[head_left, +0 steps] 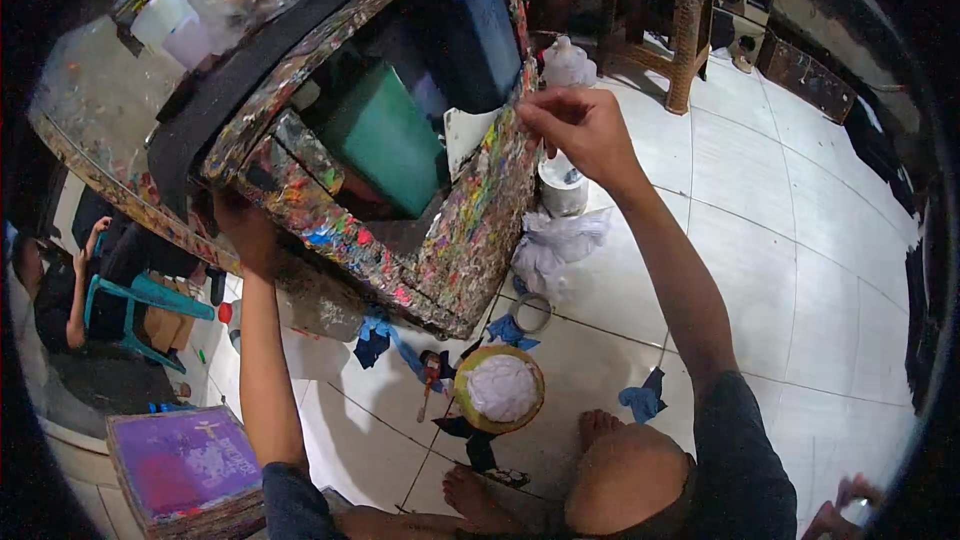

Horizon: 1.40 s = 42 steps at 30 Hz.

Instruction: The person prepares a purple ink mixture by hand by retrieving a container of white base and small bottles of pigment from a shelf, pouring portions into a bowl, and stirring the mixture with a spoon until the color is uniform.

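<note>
Head view shows a paint-crusted box (pixel 455 270), its open compartment holding a green container (pixel 390 140) and a dark blue container (pixel 487 40) partly lost in shadow. By the box's left corner, the left hand (pixel 245 230) is too dark to tell its grip; at the right edge, the right hand (pixel 582 132) has curled fingers, anything pinched indiscernible.

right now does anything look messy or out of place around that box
Yes: blue and dark scraps lie strewn over the pale floor tiles, with a ring-shaped roll among them. The box itself is crusted with multicoloured, paint-like blotches, so it looks rough.
</note>
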Tool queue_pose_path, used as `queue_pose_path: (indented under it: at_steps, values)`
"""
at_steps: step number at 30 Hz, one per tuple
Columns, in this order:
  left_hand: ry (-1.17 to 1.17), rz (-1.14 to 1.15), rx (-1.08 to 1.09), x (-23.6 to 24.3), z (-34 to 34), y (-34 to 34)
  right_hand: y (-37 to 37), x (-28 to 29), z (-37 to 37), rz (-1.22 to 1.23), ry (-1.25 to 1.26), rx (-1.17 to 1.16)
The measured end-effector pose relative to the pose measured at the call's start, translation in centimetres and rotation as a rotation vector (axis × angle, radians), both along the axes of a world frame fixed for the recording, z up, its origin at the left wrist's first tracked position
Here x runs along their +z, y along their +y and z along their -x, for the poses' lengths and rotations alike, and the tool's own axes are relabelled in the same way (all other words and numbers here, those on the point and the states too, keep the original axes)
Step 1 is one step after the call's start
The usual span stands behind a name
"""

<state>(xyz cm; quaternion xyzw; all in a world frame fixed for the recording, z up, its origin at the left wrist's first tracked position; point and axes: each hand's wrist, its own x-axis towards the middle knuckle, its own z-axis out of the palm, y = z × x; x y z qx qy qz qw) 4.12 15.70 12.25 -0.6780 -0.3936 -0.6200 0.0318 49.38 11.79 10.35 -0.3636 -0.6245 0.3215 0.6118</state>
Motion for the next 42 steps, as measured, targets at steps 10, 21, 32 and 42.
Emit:
queue_pose_path:
  at_steps: [10, 21, 32, 42]
  values:
    - [0.129, 0.048, 0.238, 2.3, 0.1, -3.2, 7.4, 0.4, -0.1, -0.142, 0.002, -0.173]
    - [-0.269, 0.05, 0.009, 2.7, -1.6, -4.4, 12.8, 6.3, 0.9, -0.29, -0.413, -0.364]
    - [-0.014, 0.089, 0.152, 1.4, 1.3, -3.8, 11.7, 2.2, -3.7, -0.226, -0.101, -0.287]
    - [0.011, 0.15, 0.123, 3.4, -2.6, -6.4, 11.6, 3.5, -2.3, -0.217, -0.164, -0.321]
